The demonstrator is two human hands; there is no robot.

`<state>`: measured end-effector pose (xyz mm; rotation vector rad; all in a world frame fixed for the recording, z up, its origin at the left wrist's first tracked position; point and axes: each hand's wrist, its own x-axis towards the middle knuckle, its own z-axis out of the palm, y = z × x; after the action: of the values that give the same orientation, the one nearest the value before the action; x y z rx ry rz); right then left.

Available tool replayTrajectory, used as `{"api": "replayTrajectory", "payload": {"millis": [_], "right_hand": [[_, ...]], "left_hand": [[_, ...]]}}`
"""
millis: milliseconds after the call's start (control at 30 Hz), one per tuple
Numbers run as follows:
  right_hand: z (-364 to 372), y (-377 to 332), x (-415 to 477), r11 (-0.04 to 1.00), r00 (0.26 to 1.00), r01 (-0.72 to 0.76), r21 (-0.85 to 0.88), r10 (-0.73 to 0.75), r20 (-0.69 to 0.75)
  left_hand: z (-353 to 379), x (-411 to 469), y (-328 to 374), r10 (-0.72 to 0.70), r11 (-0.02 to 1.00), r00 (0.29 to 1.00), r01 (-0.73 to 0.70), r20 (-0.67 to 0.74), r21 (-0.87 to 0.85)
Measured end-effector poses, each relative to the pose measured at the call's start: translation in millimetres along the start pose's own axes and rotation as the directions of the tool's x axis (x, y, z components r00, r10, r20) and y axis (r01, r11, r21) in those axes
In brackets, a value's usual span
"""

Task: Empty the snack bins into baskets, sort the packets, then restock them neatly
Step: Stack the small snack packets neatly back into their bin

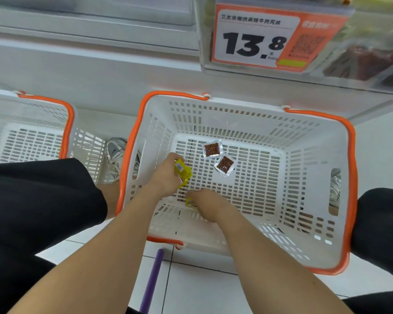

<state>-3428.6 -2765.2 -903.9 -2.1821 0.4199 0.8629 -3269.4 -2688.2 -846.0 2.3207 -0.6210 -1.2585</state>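
- While both arms are stretched down into the white basket point(315, 141), a small stack of yellow packets point(182, 172) is gripped by the left hand point(166, 175). The stack is pinched between thumb and curled fingers, and a barcode label is turned upward.
- The stack is held just above the basket floor, near the basket's left wall.
- A single yellow packet point(190, 203) is covered by the right hand point(210, 206) at the near-left part of the basket floor. The fingers are curled down round it and only its left edge is seen. The fingertips are hidden under the hand, so how tightly they are pressed together cannot be told.
- Two clear packets with red-brown filling point(212, 149) point(224, 164) are laid flat on the slotted floor beyond the hands, just beside each other and apart from both hands.
- A second basket point(32, 114) with the same orange handles is set to the left, well apart from the packets.
- A price tag point(254, 37) marked 13.8 is fixed to the front of a clear bin point(361, 60) above the basket. Dark red contents are seen through its blurred wall.
- A purple rod point(153, 282) is seen over the tiled floor point(202, 291) between the forearms.
- A pale shoe point(115, 155) is seen between the two baskets.
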Motion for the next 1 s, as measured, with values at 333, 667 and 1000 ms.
{"api": "replayTrajectory", "payload": {"millis": [333, 667, 1000], "right_hand": [[-80.4, 13.7, -53.4, 0.242, 0.959, 0.041, 0.969, 0.262, -0.107], [-137.0, -3.2, -101.9, 0.831, 0.894, 0.082, 0.551, 0.182, -0.408], [-194.4, 0.5, -155.4, 0.908, 0.802, -0.045, 0.416, 0.281, -0.527]], "left_hand": [[5.0, -2.9, 29.2, 0.032, 0.999, 0.986, -0.039, -0.163, -0.035], [-20.4, -34.5, 81.4, 0.257, 0.911, 0.966, -0.228, 0.040, -0.344], [-34.7, -61.8, 122.2, 0.295, 0.891, 0.948, -0.317, -0.116, -0.326]]}}
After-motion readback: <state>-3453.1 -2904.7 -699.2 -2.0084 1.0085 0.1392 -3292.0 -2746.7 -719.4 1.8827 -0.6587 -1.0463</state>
